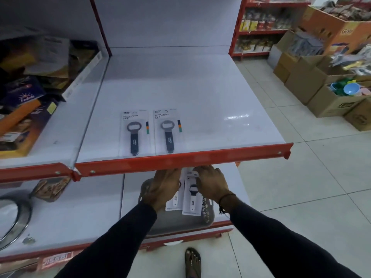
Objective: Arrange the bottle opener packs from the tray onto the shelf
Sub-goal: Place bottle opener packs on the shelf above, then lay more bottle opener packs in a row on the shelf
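Reaching into the grey tray [176,221] on the lower shelf for more bottle opener packs [190,199].

Two packs [149,131] already lie flat, side by side, near the front edge of the upper shelf [200,97], toward its left corner; the rest sit in the tray below, by that shelf's front edge. Each looks like a light, stiff card with a smooth plastic blister, probably slippery, so pinching the card edges seems safest. The left hand [163,186] curls its fingers over the stack's left side. The right hand [211,184] bends its fingers onto the top pack's upper end; whether either has closed a grip I cannot tell.
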Demonstrator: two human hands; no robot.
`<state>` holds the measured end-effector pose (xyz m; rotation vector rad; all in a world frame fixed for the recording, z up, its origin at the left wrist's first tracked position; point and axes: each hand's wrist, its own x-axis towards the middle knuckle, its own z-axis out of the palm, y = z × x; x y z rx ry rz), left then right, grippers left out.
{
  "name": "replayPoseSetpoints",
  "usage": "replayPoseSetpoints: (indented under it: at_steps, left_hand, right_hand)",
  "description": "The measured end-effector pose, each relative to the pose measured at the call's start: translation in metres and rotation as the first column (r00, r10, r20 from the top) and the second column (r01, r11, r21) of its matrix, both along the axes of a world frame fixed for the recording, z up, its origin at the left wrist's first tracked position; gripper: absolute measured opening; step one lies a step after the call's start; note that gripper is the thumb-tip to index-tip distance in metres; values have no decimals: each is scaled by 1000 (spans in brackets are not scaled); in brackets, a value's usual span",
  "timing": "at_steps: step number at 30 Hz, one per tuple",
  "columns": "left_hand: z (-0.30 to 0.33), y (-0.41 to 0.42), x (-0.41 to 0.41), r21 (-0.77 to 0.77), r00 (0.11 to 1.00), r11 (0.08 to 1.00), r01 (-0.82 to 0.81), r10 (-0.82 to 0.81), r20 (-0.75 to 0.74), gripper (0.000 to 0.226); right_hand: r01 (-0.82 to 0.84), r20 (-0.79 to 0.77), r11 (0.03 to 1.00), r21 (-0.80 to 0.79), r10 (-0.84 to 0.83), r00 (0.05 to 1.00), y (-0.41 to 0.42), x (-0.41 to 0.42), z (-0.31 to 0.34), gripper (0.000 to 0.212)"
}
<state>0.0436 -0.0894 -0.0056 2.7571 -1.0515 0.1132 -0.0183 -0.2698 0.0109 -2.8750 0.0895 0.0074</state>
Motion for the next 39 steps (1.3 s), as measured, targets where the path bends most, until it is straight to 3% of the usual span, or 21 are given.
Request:
replayPoseSetpoints:
  at_steps: [2,4,6,8,9,11,13,16,19,23,30,33,35,37,39]
  left_hand:
    - [1,14,-14,17,995,1000,8,-9,97,43]
    - [7,27,-36,-122,999,992,-38,33,-40,30]
    - [31,31,-59,-346,920,909,-230,88,-381,10]
    - [54,41,-81,-374,889,897,-237,45,-456,12]
    - [69,49,-92,-355,916,919,-170,15,-401,16]
    - [107,58,-106,-298,991,954,-15,-25,-129,25]
    - [155,54,-111,-293,990,950,107,-73,123,40]
    - [233,33,-89,-527,993,848,65,-3,118,35]
    - [291,3,-43,-599,997,800,-41,75,33,31]
    - [314,-41,31,-465,972,857,-224,164,-167,33]
    - [260,-71,76,-194,933,951,-240,171,-315,37]
    - [240,-71,83,-41,934,990,-133,111,-339,45]
    - [242,-54,92,22,948,997,-78,81,-309,47]
    - [255,-22,101,21,925,998,-63,66,-374,52]
    - [269,18,105,112,879,994,-15,66,-473,64]
  right_hand:
    - [-7,-2,997,81,7,1000,3,-11,10,29]
    - [-33,-52,990,135,41,998,10,-32,24,27]
    - [-90,-20,983,157,95,995,17,-55,39,28]
    - [-130,47,984,123,125,991,22,-78,59,29]
    - [-131,90,985,111,121,989,22,-87,72,29]
    - [-116,192,987,107,94,977,21,-101,110,26]
    - [-82,283,981,175,30,959,17,-107,155,24]
    - [-40,371,926,374,-110,922,1,-93,225,26]
    - [19,363,856,516,-239,900,-20,-51,277,26]
    - [133,294,876,463,-293,910,-47,14,303,23]
    - [204,33,934,293,-223,974,-77,76,260,33]
    - [104,-65,994,20,-103,993,-84,78,236,38]
    - [63,-30,994,-94,-66,997,-83,77,233,42]
    - [-5,56,1000,17,4,998,-71,73,237,47]
    - [-122,16,977,176,121,993,-47,70,245,59]
